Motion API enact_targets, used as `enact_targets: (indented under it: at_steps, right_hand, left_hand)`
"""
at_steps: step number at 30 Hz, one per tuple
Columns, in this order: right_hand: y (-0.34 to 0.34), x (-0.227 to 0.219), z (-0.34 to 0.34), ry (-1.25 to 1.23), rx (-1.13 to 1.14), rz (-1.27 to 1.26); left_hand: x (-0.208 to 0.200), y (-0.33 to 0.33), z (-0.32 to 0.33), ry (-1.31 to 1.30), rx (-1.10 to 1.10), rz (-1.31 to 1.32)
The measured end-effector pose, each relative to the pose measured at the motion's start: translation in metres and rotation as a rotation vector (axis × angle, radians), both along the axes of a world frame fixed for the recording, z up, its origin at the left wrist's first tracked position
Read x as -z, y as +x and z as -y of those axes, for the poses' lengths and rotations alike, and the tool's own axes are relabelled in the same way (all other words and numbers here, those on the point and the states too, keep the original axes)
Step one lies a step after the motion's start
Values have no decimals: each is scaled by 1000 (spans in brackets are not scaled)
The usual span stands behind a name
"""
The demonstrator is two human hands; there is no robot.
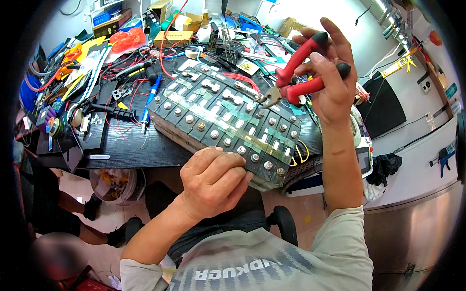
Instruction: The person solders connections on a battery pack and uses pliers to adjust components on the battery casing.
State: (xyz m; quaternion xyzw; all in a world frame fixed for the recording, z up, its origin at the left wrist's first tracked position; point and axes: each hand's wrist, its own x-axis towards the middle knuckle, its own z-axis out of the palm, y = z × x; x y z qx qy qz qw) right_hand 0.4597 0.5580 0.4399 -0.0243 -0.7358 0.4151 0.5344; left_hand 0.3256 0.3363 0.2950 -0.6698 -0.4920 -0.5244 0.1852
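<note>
A battery pack (208, 121) of dark cells lies at a slant on the black workbench. Rows of silver bolt terminals run across its top, with green and clear tape over it and metal link bars on its far side. My right hand (335, 72) grips pliers (303, 58) by their red, black-tipped handles. The handles are spread, and the metal jaws point down-left over the pack's far right part. At the pack's near edge, my left hand (213, 177) is closed, its knuckles up beside the front row of bolts. Its curled fingers hide whatever they may hold.
Tools, wires and papers crowd the bench's left and back, including a blue screwdriver-like tool (152, 99) and red cable (241, 77). Below left stand a waste bin (140, 186) and another person's leg (73, 225). Yellow-handled scissors or cutters (303, 151) lie right of the pack.
</note>
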Motion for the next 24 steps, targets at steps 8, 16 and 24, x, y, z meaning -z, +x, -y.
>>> enact_targets:
  at_steps: [8,16,24]
  right_hand:
    - [-14,8,-1,-42,-14,-138]
    - [-27,2,-8,-126,-44,-132]
    - [-6,8,12,-149,-52,-38]
  left_hand:
    - [3,-1,-1,9,-1,11]
    - [4,0,-1,19,-10,16]
    - [5,-1,-1,29,10,32]
